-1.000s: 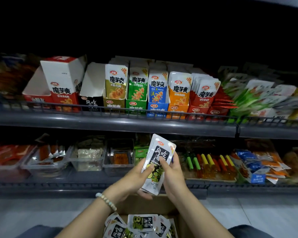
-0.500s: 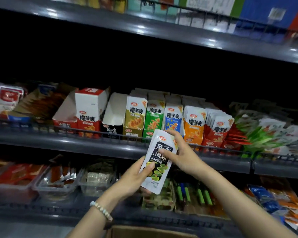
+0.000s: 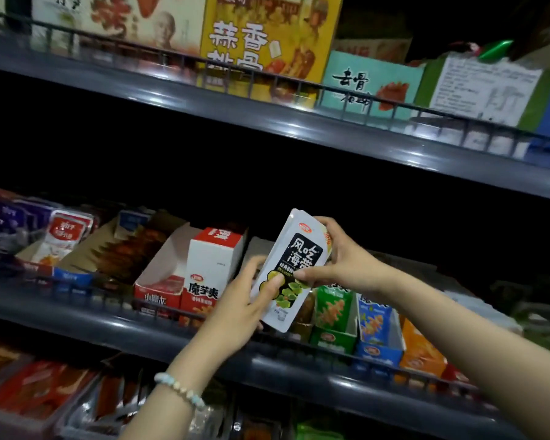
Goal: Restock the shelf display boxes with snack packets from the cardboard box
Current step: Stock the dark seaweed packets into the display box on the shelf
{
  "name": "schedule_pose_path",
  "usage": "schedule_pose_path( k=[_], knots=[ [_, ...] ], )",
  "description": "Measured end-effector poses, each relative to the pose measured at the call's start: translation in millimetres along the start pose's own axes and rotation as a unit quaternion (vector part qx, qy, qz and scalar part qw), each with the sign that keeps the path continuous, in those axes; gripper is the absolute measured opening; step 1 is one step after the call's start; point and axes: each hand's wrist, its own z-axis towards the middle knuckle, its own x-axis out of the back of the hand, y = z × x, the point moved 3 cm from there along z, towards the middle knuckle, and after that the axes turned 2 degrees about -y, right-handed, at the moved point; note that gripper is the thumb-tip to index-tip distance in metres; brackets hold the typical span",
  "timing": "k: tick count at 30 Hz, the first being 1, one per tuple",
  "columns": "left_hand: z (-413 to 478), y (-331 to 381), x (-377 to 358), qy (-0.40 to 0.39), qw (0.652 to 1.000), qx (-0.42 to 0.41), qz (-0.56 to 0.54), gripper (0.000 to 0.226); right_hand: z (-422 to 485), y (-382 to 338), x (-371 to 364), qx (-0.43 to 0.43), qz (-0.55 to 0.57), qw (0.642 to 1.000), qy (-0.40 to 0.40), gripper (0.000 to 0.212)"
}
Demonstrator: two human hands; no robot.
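Note:
A stack of white snack packets (image 3: 296,249) with a black label and green fruit print is held upright in front of the middle shelf. My left hand (image 3: 242,308) grips its lower left edge, thumb on the front. My right hand (image 3: 340,258) grips its upper right side, thumb across the front. Behind the packets stands an open white display box, mostly hidden. A red-and-white display box (image 3: 210,271) stands just left of the packets, and green (image 3: 332,319), blue (image 3: 375,328) and orange (image 3: 419,347) display boxes stand to the right. The cardboard box is out of view.
The grey middle shelf (image 3: 108,325) has a low wire rail along its front. An upper shelf (image 3: 299,128) carries large yellow and teal cartons. Below, a lower shelf holds clear trays (image 3: 29,395) of red packets. A beaded bracelet sits on my left wrist.
Both hands have lifted the packets from over the cardboard box up to the middle shelf. The view has tilted upward, so the cardboard box has dropped out of sight.

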Motion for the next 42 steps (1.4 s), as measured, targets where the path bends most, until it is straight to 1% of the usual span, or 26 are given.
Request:
schedule_pose_path(
  k=[1,3,4,5,6,8,10,11,12,13,15,16,18,19,21,23,25,26,31,38,40,42],
  knots=[
    [1.8,-7.3,7.3,0.058,0.998,-0.005,0.032,0.051,6.9,-0.3,2.4,-0.004,0.001,1.000,0.008,0.075],
    [2.1,-23.8,22.0,0.184,0.973,-0.008,0.136,0.071,21.4,0.6,9.4,-0.021,-0.013,0.999,0.034,0.054],
    [1.5,-33.3,27.1,0.224,0.957,-0.003,0.185,0.079,28.9,1.0,13.5,-0.027,-0.019,0.998,0.049,0.042],
    [1.1,-44.3,29.6,0.244,0.945,0.007,0.220,0.086,36.7,2.8,17.2,-0.029,-0.019,0.998,0.059,0.036],
    [1.9,-54.4,30.3,0.250,0.938,0.020,0.240,0.093,44.6,6.6,21.3,-0.034,-0.014,0.997,0.072,0.042],
    [4.7,-71.2,25.5,0.253,0.933,0.039,0.253,0.102,54.9,12.1,25.2,-0.055,0.003,0.994,0.095,0.068],
    [7.3,-78.8,17.1,0.264,0.931,0.050,0.248,0.108,62.8,18.2,24.5,-0.065,-0.005,0.991,0.113,0.077],
    [8.8,-79.6,13.2,0.271,0.930,0.058,0.243,0.111,67.2,22.3,24.2,-0.067,-0.005,0.990,0.120,0.086],
    [9.9,-79.6,9.5,0.274,0.929,0.069,0.238,0.115,70.4,26.2,23.3,-0.065,-0.002,0.991,0.120,0.100],
    [10.9,-79.8,6.6,0.277,0.929,0.076,0.234,0.118,72.9,28.8,22.3,-0.063,-0.008,0.991,0.120,0.108],
    [12.5,-80.8,3.3,0.279,0.927,0.087,0.235,0.125,77.1,30.7,19.8,-0.064,-0.026,0.990,0.125,0.106],
    [12.9,-81.0,3.0,0.274,0.928,0.091,0.237,0.129,79.6,31.5,18.9,-0.062,-0.026,0.990,0.127,0.112],
    [12.2,-79.6,3.6,0.262,0.930,0.092,0.240,0.133,87.5,31.9,18.9,-0.038,-0.029,0.990,0.136,0.135],
    [11.6,-78.4,4.4,0.258,0.931,0.088,0.243,0.134,92.9,32.4,19.0,-0.023,-0.037,0.990,0.133,0.139],
    [10.5,-76.8,6.0,0.251,0.931,0.074,0.253,0.136,100.8,29.3,17.1,-0.006,-0.040,0.992,0.116,0.136],
    [9.8,-76.8,7.6,0.243,0.932,0.063,0.262,0.136,106.6,24.9,13.1,0.002,-0.054,0.993,0.104,0.120],
    [10.3,-78.0,8.3,0.234,0.931,0.057,0.273,0.133,113.9,23.1,8.5,0.013,-0.107,0.989,0.097,0.104],
    [10.5,-78.8,8.1,0.231,0.931,0.053,0.278,0.132,118.2,23.5,5.4,0.018,-0.135,0.986,0.094,0.100],
    [12.1,-78.6,6.4,0.232,0.926,0.041,0.294,0.129,136.3,37.4,-11.7,0.014,-0.198,0.978,0.059,0.097],
    [12.5,-80.2,6.7,0.233,0.926,0.038,0.294,0.129,155.5,60.8,-17.1,-0.035,-0.235,0.969,0.061,0.095],
    [12.4,-78.7,6.5,0.232,0.925,0.037,0.297,0.128,158.1,65.1,-19.0,-0.051,-0.289,0.954,0.060,0.086],
    [12.0,-77.5,6.2,0.234,0.926,0.036,0.296,0.126,159.2,68.1,-21.3,-0.065,-0.377,0.922,0.061,0.076]
  ],
)
